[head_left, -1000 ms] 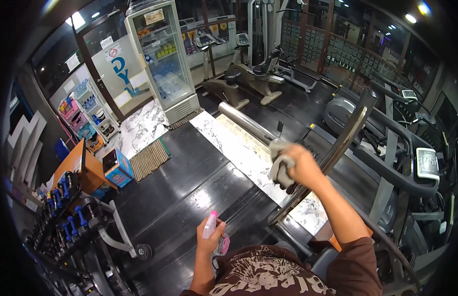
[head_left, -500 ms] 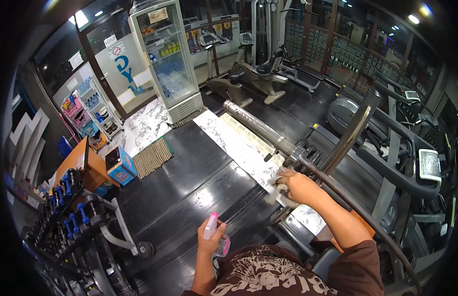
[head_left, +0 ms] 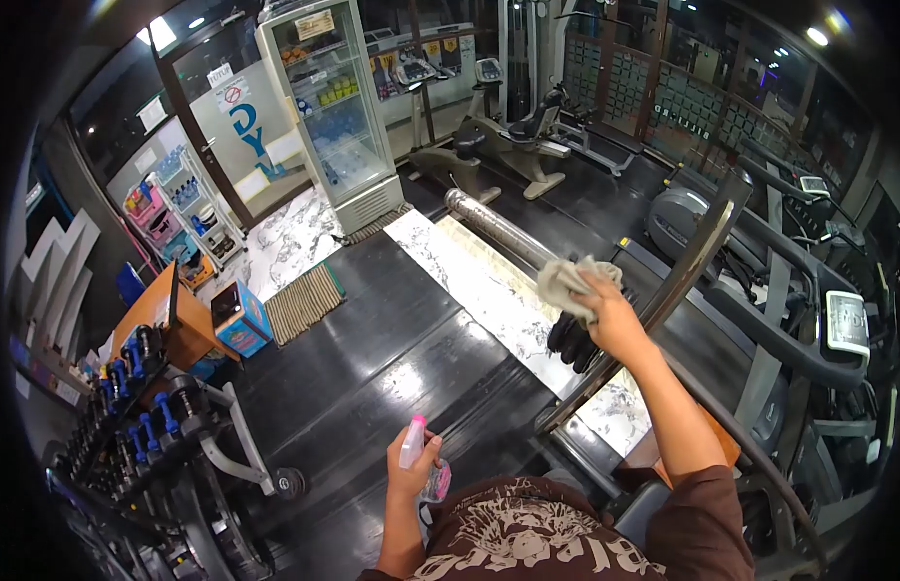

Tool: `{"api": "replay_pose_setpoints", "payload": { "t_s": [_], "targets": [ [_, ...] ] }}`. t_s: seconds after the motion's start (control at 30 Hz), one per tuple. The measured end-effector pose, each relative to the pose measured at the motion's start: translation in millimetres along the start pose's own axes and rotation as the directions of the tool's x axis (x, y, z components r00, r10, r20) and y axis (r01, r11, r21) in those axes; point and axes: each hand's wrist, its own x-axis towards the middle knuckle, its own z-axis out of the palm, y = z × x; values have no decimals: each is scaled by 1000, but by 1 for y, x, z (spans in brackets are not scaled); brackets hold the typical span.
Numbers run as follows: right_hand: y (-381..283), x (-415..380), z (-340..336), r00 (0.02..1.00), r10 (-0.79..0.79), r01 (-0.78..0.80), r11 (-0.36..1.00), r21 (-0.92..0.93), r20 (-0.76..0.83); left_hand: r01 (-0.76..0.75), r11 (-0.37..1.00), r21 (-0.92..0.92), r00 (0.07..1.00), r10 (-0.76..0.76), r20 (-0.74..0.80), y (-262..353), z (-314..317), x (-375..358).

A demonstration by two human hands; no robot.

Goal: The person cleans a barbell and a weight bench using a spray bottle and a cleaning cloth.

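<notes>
My left hand (head_left: pixel 413 463) is closed around a clear spray bottle (head_left: pixel 436 481) with a pink-tipped nozzle, held low in front of my shirt. Out to the right, my right hand (head_left: pixel 605 302) grips a pale cloth (head_left: pixel 572 285) bunched over the barbell (head_left: pixel 498 232). The cloth and fingers cover the part of the bar where the thick sleeve ends. The bar's thinner shaft (head_left: pixel 704 402) runs back past my right forearm. Just below the cloth are black, rounded objects (head_left: pixel 572 341), partly hidden by my hand.
A dark upright post (head_left: pixel 697 257) rises beside my right hand. Exercise machines (head_left: pixel 760 320) stand on the right. At the left are a dumbbell rack (head_left: pixel 150 426), a wooden desk (head_left: pixel 179 324) and a blue box (head_left: pixel 241 320). A glass-door fridge (head_left: pixel 336 116) stands ahead.
My right hand has moved the cloth up from beside the bar onto its top. The left hand and spray bottle have stayed nearly in place. The view has shifted slightly.
</notes>
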Motion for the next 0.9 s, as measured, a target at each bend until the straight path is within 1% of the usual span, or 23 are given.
{"api": "replay_pose_setpoints", "payload": {
  "t_s": [0.03,0.07,0.13,0.17,0.2,0.23,0.3,0.33,0.37,0.4,0.43,0.47,0.5,0.6,0.63,0.73,0.83,0.9],
  "targets": [
    [-6,-6,-4,995,-48,56,995,-84,92,4,1000,22,1000,-4,4,-1,1,1],
    [-10,-5,-10,981,-34,38,999,-20,189,7,999,44,1000,-7,8,0,1,2],
    [-19,2,-25,926,-28,-12,995,103,376,2,1000,25,1000,-2,9,2,2,2],
    [-21,6,-33,944,-82,-24,949,315,320,-3,1000,16,1000,2,8,4,2,2],
    [-21,11,-40,983,-16,-46,945,324,185,-13,1000,15,1000,12,11,4,1,3],
    [-21,17,-45,998,51,-64,939,337,47,-21,1000,13,1000,21,10,3,-1,3],
    [-10,33,-46,962,191,-109,925,363,-197,-26,999,19,1000,26,10,1,-3,3],
    [1,40,-41,935,222,-157,958,239,-277,-24,999,30,1000,24,15,1,-4,3],
    [25,38,-17,934,274,-237,955,178,-229,-24,999,43,999,23,24,2,-4,3],
    [22,44,-15,926,328,-312,944,111,-189,-11,999,48,1000,10,26,3,-3,3],
    [17,43,-14,883,468,-462,856,233,31,1,999,54,1000,-2,29,4,-1,2],
    [12,43,-14,790,553,-613,726,313,264,14,998,59,999,-16,33,5,0,1],
    [26,37,5,816,546,-577,761,295,188,14,999,47,999,-16,39,5,1,1],
    [27,36,8,857,506,-516,846,134,101,24,1000,20,999,-25,43,2,5,-2],
    [34,35,20,895,446,-442,891,101,-17,30,999,26,998,-31,46,-1,6,-3],
    [34,39,23,863,504,-505,863,-7,-33,19,1000,19,998,-20,53,-4,9,-1],
    [26,37,14,928,346,-361,927,-105,-135,12,1000,17,999,-13,40,-6,8,-3],
    [24,44,1,841,526,-522,850,64,-128,8,1000,24,1000,-9,23,-4,4,-3]
  ]
}}
